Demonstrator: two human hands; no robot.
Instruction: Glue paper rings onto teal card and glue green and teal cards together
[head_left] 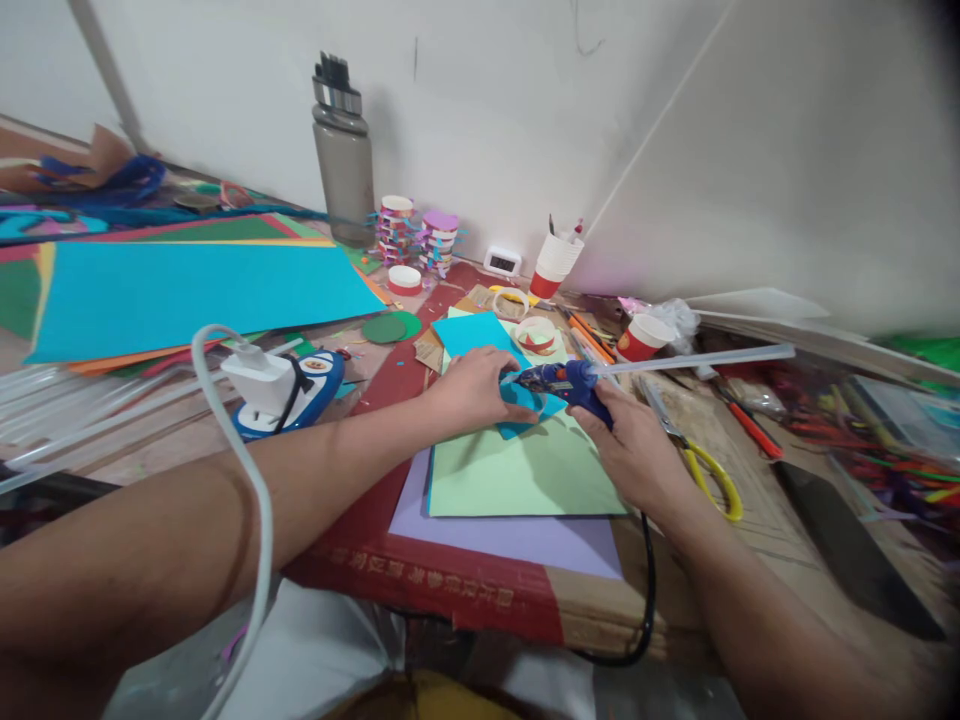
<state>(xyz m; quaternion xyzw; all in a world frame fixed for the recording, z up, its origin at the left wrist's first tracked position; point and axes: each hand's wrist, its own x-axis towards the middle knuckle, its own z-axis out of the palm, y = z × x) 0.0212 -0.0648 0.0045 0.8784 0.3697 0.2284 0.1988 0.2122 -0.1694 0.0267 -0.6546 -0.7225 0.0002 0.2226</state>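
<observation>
My right hand [634, 440] is wrapped round the handle of a blue hot glue gun [576, 382], with a long clear glue stick [712, 357] out of its back. The gun's nozzle points left, close to the fingers of my left hand [476, 392]. That hand is curled with thumb and fingers round a small, curved blue piece [534, 402], partly hidden and blurred. Under both hands lie blue paper [472, 335], a pale green sheet [517, 485] and a purple sheet [502, 540]. White-and-red cup rings [536, 335] sit just beyond.
Yellow-handled scissors [712, 480] and a dark flat bar [855, 550] lie right. A white cable crosses my left forearm, from a plug [259, 378] in a blue-and-white socket. A tall bottle [343, 160], decorated paper stacks [396, 235] and paper cups [556, 262] stand behind.
</observation>
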